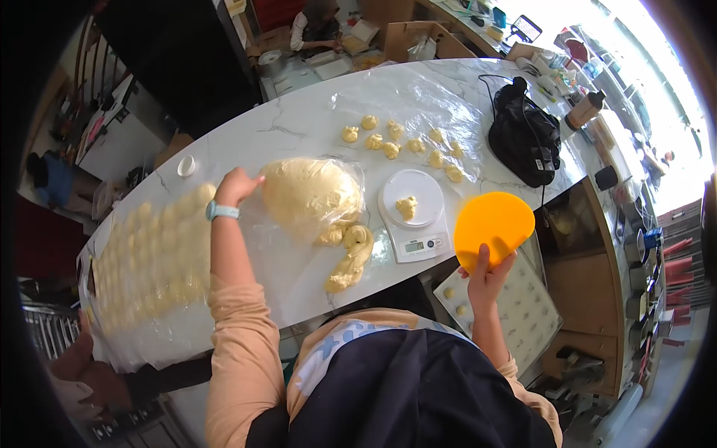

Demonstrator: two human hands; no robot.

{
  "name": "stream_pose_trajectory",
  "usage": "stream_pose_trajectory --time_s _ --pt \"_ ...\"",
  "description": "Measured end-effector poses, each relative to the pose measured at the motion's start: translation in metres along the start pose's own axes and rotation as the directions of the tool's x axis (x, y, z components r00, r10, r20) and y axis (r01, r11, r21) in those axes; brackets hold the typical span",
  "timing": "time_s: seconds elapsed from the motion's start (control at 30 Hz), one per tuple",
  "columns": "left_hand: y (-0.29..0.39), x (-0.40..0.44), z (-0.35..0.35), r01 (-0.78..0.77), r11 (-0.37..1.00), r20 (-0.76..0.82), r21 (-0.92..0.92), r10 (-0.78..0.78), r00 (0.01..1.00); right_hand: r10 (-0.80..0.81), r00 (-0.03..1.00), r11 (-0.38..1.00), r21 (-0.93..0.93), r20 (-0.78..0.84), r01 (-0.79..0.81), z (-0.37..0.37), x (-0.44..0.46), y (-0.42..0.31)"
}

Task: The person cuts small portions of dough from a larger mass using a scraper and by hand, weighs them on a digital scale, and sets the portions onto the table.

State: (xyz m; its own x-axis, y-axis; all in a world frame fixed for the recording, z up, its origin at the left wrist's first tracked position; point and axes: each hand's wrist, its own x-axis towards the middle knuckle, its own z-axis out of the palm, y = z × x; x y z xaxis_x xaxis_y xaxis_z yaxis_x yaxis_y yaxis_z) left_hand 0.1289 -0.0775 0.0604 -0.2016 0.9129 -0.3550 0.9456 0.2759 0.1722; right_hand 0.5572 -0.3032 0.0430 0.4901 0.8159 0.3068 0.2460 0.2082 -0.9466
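In my right hand (489, 278) is a rounded orange dough scraper (494, 228), held up right of the scale with my thumb on its face. My left hand (237, 187) is at the left edge of a large dough mass (310, 190), its fingers curled on the clear plastic sheet (357, 175) covering it; the fingertips are partly hidden. A twisted strip of dough (349, 261) sticks out from the plastic toward me. On the white digital scale (422, 249) rests one small dough lump (406, 207).
Several dough lumps (392, 149) lie on plastic at the far side. Rows of dough balls (153, 254) sit under plastic at left. A small white cup (187, 166), a black bag (526, 134) and a lower tray (534, 310) are around. A person (320, 26) sits beyond the table.
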Motion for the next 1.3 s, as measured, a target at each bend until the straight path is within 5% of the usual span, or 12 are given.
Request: stream_pose_trajectory --time_s 0.2,0.3,0.4,0.53,0.63,0.73,0.8,0.9,1.03,1.13,1.23,1.3 --pt "-0.036 0.025 0.039 0.021 0.867 -0.068 -0.497 -0.063 0.996 0.041 0.998 0.999 -0.026 -0.037 -0.042 -0.004 0.004 0.008" --pt "-0.047 0.023 0.038 0.193 0.84 0.186 -0.506 -0.112 0.976 0.004 0.999 1.0 -0.03 -0.039 -0.005 0.0 0.012 0.007" --pt "-0.049 0.009 0.024 0.194 0.857 0.188 -0.477 -0.116 0.975 0.017 0.999 0.999 -0.029 -0.034 -0.018 0.005 0.016 0.007" --pt "-0.043 0.016 0.055 -0.042 0.803 -0.114 -0.594 -0.032 0.993 0.031 0.999 0.999 -0.026 -0.01 -0.031 0.014 0.022 0.012" --pt "-0.047 0.014 0.065 0.03 0.803 0.1 -0.595 0.037 0.994 -0.029 0.998 0.999 0.018 -0.062 0.03 0.025 0.026 0.006" --pt "-0.05 0.007 0.073 0.028 0.766 0.028 -0.643 -0.014 1.0 -0.022 0.998 1.0 0.016 -0.059 0.023 0.026 0.027 0.008" --pt "-0.032 -0.009 0.057 -0.09 0.816 -0.222 -0.571 -0.049 0.974 -0.026 0.998 1.0 -0.006 -0.049 0.026 0.026 0.028 0.013" --pt "-0.009 -0.023 0.025 -0.363 0.869 -0.568 -0.336 0.12 0.814 -0.011 0.999 1.0 -0.019 -0.041 0.01 0.03 0.028 0.013" --pt "0.055 -0.05 -0.026 -0.718 0.696 -0.83 -0.021 0.388 0.401 0.005 0.998 0.999 -0.033 -0.055 -0.007 0.035 0.028 0.008" --pt "0.079 -0.029 -0.032 -0.788 0.577 -0.91 0.215 0.412 0.054 0.015 1.0 0.999 -0.05 -0.018 -0.016 0.03 0.028 0.009" --pt "0.071 0.036 -0.014 -0.775 0.628 -0.867 0.074 0.425 0.261 0.006 1.0 0.998 -0.057 -0.021 -0.007 0.026 0.027 0.01" --pt "0.052 0.084 0.019 -0.697 0.704 -0.7 -0.139 0.428 0.572 0.001 1.0 0.998 -0.067 -0.02 -0.002 0.023 0.025 0.014"
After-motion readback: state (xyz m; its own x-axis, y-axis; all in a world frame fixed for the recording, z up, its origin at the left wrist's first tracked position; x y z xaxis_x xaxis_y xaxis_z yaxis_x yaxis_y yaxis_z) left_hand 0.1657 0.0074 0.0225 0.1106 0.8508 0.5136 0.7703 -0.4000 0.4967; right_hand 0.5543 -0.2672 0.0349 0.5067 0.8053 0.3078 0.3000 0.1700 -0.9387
